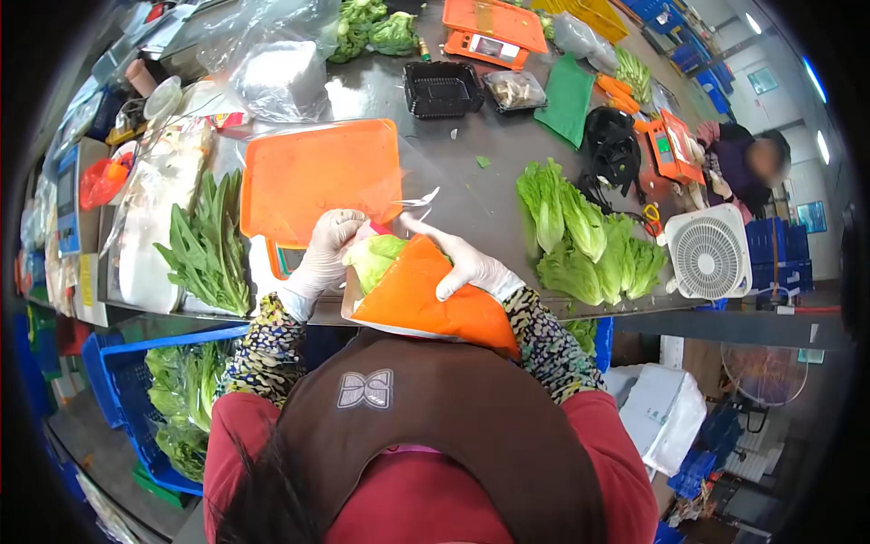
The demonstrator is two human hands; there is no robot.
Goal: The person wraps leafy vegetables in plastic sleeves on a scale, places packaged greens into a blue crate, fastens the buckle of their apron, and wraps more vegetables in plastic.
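Note:
In front of my chest an orange, smooth-faced piece like a bag or wrapper (412, 295) with a pale lower edge is tilted up. Pale green lettuce (373, 261) shows at its left end. My right hand (471, 266), in a white glove, grips the orange piece, thumb across its face. The gloved left hand (326, 249) is closed at the lettuce's upper left, by a small pinkish-red bit (373, 227); what its fingers hold is hidden. Just beyond both hands lies an orange tray (322, 177) under clear film.
Long green leaves (208, 245) lie at left, lettuce heads (594, 240) at right beside a white fan (709, 254). Farther back are a black container (442, 89), an orange scale (494, 36) and a bagged white stack (279, 82). Another person (748, 163) works at far right.

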